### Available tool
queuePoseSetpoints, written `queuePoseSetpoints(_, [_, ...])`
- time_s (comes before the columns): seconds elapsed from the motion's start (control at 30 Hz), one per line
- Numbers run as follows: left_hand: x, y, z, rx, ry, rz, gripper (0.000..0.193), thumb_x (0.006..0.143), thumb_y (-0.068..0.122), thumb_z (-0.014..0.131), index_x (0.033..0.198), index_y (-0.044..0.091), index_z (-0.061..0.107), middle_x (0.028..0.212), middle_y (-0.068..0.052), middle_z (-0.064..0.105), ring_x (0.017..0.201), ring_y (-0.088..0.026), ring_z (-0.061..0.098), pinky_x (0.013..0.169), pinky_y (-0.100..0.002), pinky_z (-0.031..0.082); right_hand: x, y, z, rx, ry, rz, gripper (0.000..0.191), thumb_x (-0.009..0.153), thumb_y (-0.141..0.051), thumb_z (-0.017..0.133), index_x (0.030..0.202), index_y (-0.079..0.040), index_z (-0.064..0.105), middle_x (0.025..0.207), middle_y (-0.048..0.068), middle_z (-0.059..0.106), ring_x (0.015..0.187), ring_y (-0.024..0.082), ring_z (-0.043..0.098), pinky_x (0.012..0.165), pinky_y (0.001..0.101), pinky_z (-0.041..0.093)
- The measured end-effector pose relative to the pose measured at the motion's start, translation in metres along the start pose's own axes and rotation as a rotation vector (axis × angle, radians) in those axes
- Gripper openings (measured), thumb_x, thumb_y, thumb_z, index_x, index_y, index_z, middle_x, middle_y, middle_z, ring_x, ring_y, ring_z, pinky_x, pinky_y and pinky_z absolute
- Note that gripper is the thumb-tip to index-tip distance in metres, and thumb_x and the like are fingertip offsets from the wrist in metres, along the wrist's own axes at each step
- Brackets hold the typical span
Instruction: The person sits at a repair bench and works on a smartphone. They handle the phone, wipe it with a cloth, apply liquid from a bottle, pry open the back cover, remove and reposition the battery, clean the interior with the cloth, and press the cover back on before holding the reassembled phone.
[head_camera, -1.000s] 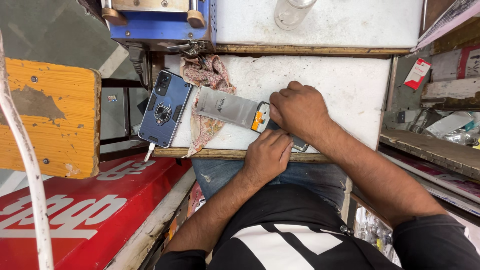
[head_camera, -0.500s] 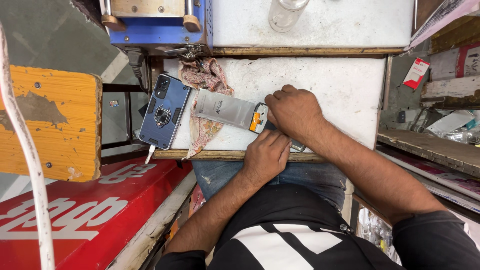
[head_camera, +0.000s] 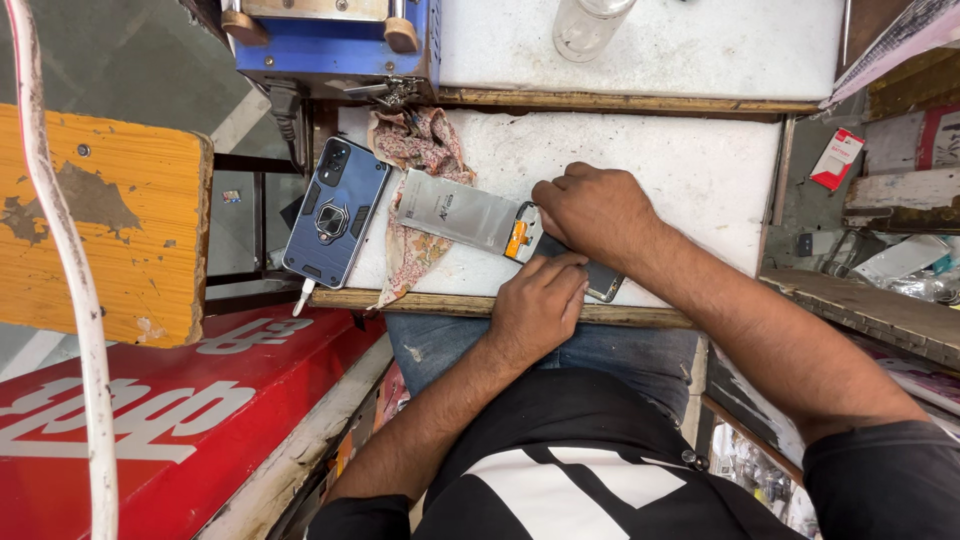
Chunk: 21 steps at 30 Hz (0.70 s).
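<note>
A grey phone body (head_camera: 592, 278) lies near the front edge of a white worktop (head_camera: 690, 170), with a silver screen panel (head_camera: 455, 211) swung out to its left on an orange flex strip (head_camera: 515, 240). My right hand (head_camera: 592, 210) presses down on the phone's upper part, fingers curled over it. My left hand (head_camera: 540, 303) rests on the phone's near edge, fingers bent against it. Most of the phone body is hidden beneath both hands.
A blue cased phone (head_camera: 335, 212) with a ring holder lies at the worktop's left edge, cable attached. A patterned cloth (head_camera: 420, 150) lies beside it. A blue machine (head_camera: 335, 45) and a clear bottle (head_camera: 590, 22) stand behind. An orange board (head_camera: 95, 225) and red sign (head_camera: 140, 420) are left.
Both hands stay on the phone with only small finger shifts. The camera view has drifted slightly; the objects on the worktop have not moved.
</note>
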<state>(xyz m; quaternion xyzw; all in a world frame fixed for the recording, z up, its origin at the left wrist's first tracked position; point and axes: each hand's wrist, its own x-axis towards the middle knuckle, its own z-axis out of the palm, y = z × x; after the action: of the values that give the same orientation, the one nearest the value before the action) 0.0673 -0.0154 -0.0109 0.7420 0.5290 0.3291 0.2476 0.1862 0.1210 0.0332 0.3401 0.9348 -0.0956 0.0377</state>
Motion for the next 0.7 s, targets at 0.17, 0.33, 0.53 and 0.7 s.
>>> queuePoseSetpoints(0.17, [-0.002, 0.000, -0.003, -0.023, -0.003, -0.020, 0.011, 0.093, 0.012, 0.072, 0.101, 0.005, 0.069, 0.119, -0.007, 0.073, 0.098, -0.023, 0.068, 0.083, -0.035, 0.060, -0.004, 0.006, -0.004, 0.038, -0.011, -0.069, 0.022, 0.084, -0.021, 0.071, 0.103, -0.010, 0.071, 0.082, 0.005, 0.073, 0.088, 0.022, 0.069, 0.062, 0.0368, 0.061])
queuePoseSetpoints(0.33, [0.001, 0.002, -0.003, -0.027, 0.015, -0.013, 0.011, 0.092, 0.011, 0.072, 0.101, 0.005, 0.068, 0.121, -0.008, 0.072, 0.100, -0.024, 0.069, 0.084, -0.035, 0.060, -0.002, 0.009, -0.007, 0.080, -0.019, -0.038, 0.016, 0.089, -0.023, 0.068, 0.100, -0.012, 0.071, 0.080, 0.004, 0.073, 0.088, 0.022, 0.069, 0.061, 0.0386, 0.061])
queuePoseSetpoints(0.53, [0.004, 0.005, -0.006, -0.036, 0.022, -0.020, 0.010, 0.093, 0.010, 0.071, 0.101, 0.006, 0.068, 0.120, -0.008, 0.072, 0.101, -0.025, 0.070, 0.084, -0.036, 0.060, 0.009, 0.003, -0.002, 0.023, -0.071, 0.057, 0.016, 0.099, -0.027, 0.064, 0.095, -0.013, 0.069, 0.077, 0.004, 0.072, 0.085, 0.022, 0.070, 0.065, 0.0397, 0.060])
queuePoseSetpoints(0.7, [0.003, 0.004, -0.008, -0.049, 0.030, -0.013, 0.010, 0.092, 0.010, 0.071, 0.101, 0.005, 0.067, 0.120, -0.007, 0.073, 0.099, -0.025, 0.069, 0.084, -0.037, 0.059, -0.003, 0.015, -0.001, 0.152, 0.054, -0.022, 0.019, 0.089, -0.023, 0.069, 0.104, -0.015, 0.075, 0.084, 0.002, 0.075, 0.089, 0.023, 0.069, 0.067, 0.0404, 0.059])
